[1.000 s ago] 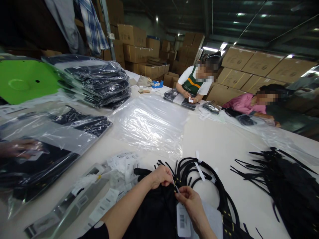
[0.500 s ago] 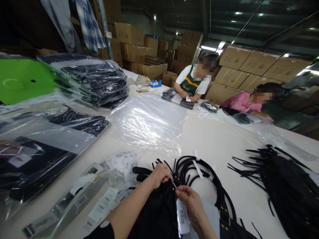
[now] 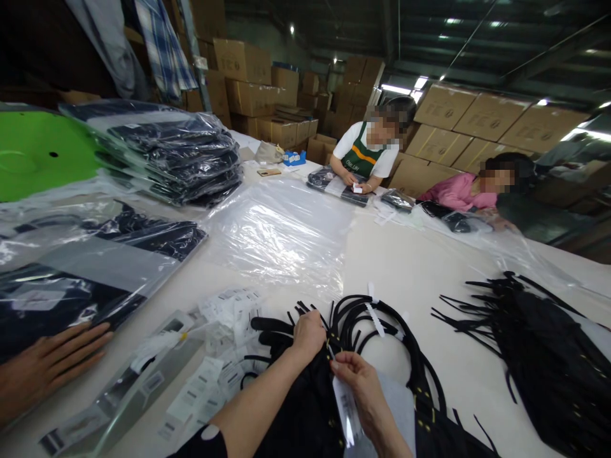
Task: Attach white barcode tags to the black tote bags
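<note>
My left hand (image 3: 309, 335) is closed, its fingers bunched on the upper edge of a black fabric piece (image 3: 298, 407) with thin straps and small gold-coloured spots. Just right of it, my right hand (image 3: 361, 381) pinches near the top of a white barcode tag (image 3: 347, 410), which hangs down along the fabric. A small thin light-coloured piece shows between the two hands; its kind is too small to tell. Black curved straps (image 3: 420, 356) bound with a white paper strip (image 3: 375, 315) loop beyond my right hand. My fingers hide where tag and fabric meet.
Barcode labels (image 3: 198, 388) and clear packaging lie left of my arms. Another person's hand (image 3: 57, 362) rests by a bagged dark item (image 3: 109, 261). Clear plastic bags (image 3: 281, 229) lie ahead, a black fabric pile (image 3: 539, 356) right. Two people work across the table.
Another person's hand has come into view flat at the left. My hands stay together at the fabric's edge, and the tag has tilted slightly. The view has shifted a little.
</note>
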Demonstrator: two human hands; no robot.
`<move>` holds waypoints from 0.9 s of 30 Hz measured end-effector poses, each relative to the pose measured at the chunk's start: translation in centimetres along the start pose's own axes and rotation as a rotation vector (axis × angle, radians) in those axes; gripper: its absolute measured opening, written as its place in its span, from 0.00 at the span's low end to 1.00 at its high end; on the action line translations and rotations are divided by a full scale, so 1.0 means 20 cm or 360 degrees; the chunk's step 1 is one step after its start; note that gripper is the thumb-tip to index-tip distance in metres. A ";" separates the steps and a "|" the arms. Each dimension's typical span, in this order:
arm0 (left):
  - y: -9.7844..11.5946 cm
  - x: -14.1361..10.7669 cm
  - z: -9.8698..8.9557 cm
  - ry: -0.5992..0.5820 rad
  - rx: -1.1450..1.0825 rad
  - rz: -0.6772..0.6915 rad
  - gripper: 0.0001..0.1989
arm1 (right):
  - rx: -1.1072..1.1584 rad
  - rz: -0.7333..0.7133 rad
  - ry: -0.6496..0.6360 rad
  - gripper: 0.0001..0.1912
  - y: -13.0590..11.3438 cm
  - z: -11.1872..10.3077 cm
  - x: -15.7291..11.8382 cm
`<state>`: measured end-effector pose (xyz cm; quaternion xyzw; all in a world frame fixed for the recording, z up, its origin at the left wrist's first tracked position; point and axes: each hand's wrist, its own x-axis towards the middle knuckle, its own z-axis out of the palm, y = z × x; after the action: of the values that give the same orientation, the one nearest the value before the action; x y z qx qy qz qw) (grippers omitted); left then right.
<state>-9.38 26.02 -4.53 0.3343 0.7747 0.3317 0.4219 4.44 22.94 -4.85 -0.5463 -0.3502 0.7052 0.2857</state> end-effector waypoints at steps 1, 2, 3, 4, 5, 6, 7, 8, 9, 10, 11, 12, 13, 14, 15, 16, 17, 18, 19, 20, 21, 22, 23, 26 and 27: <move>0.00 0.00 0.01 -0.0021 -0.0042 -0.0039 0.11 | 0.0013 0.0012 -0.0011 0.18 0.00 0.00 0.00; 0.00 0.00 0.01 -0.0049 -0.0094 -0.0084 0.11 | 0.0027 0.0025 -0.0023 0.19 0.00 0.00 -0.01; 0.01 0.01 0.02 -0.0079 -0.0150 -0.0128 0.10 | 0.0042 0.0038 -0.0033 0.21 0.00 0.00 -0.01; 0.01 0.01 0.02 -0.0105 -0.0206 -0.0167 0.09 | 0.0061 0.0052 -0.0044 0.21 0.00 0.00 -0.01; 0.01 0.01 0.02 -0.0124 -0.0260 -0.0196 0.09 | 0.0083 0.0069 -0.0054 0.22 0.00 0.00 -0.02; 0.01 0.01 0.01 -0.0137 -0.0308 -0.0216 0.08 | 0.0109 0.0088 -0.0064 0.23 0.00 0.00 -0.02; 0.02 0.01 0.01 -0.0145 -0.0348 -0.0231 0.08 | 0.0139 0.0109 -0.0072 0.24 -0.01 0.00 -0.02; 0.02 0.01 0.00 -0.0150 -0.0380 -0.0241 0.07 | 0.0169 0.0131 -0.0078 0.26 -0.01 0.00 -0.02; 0.02 0.01 0.00 -0.0154 -0.0402 -0.0248 0.07 | 0.0198 0.0151 -0.0081 0.27 -0.01 0.00 -0.03; 0.02 0.01 -0.01 -0.0160 -0.0413 -0.0249 0.06 | 0.0223 0.0169 -0.0081 0.28 -0.02 0.00 -0.03; 0.02 0.01 -0.02 -0.0170 -0.0410 -0.0246 0.06 | 0.0246 0.0181 -0.0079 0.29 -0.02 0.00 -0.03; 0.01 0.00 -0.03 -0.0182 -0.0394 -0.0234 0.06 | 0.0267 0.0192 -0.0077 0.29 -0.02 0.00 -0.03; 0.01 0.00 -0.04 -0.0195 -0.0367 -0.0211 0.07 | 0.0286 0.0202 -0.0075 0.28 -0.03 0.00 -0.04; 0.00 -0.02 -0.06 -0.0211 -0.0331 -0.0179 0.07 | 0.0301 0.0210 -0.0078 0.27 -0.03 0.00 -0.04; 0.00 -0.03 -0.08 -0.0229 -0.0291 -0.0141 0.08 | 0.0312 0.0220 -0.0089 0.26 -0.03 0.00 -0.05; -0.01 -0.05 -0.10 -0.0252 -0.0254 -0.0102 0.09 | 0.0321 0.0230 -0.0111 0.24 -0.03 0.00 -0.05; -0.02 -0.06 -0.12 -0.0284 -0.0226 -0.0066 0.09 | 0.0326 0.0241 -0.0140 0.22 -0.03 0.00 -0.06; -0.02 -0.09 -0.14 -0.0328 -0.0209 -0.0039 0.09 | 0.0328 0.0258 -0.0176 0.20 -0.03 0.00 -0.06; -0.03 -0.11 -0.17 -0.0386 -0.0207 -0.0026 0.08 | 0.0329 0.0279 -0.0209 0.18 -0.03 0.00 -0.07; -0.03 -0.13 -0.18 -0.0456 -0.0221 -0.0029 0.08 | 0.0330 0.0307 -0.0238 0.18 -0.03 0.00 -0.07; -0.03 -0.15 -0.20 -0.0534 -0.0249 -0.0043 0.06 | 0.0331 0.0337 -0.0259 0.17 -0.03 0.00 -0.08; -0.04 -0.17 -0.22 -0.0614 -0.0290 -0.0063 0.05 | 0.0332 0.0365 -0.0274 0.17 -0.03 0.01 -0.09; -0.04 -0.19 -0.23 -0.0689 -0.0337 -0.0084 0.05 | 0.0332 0.0394 -0.0288 0.17 -0.03 0.01 -0.10; -0.06 -0.25 -0.26 -0.0855 -0.0458 -0.0108 0.08 | 0.0336 0.0452 -0.0322 0.18 -0.03 0.03 -0.12; -0.07 -0.27 -0.27 -0.0890 -0.0477 -0.0098 0.09 | 0.0338 0.0460 -0.0328 0.19 -0.04 0.04 -0.13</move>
<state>-12.24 19.72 -1.09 0.3230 0.5810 0.3244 0.6729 4.25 21.20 -2.67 -0.4828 -0.2192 0.8239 0.2002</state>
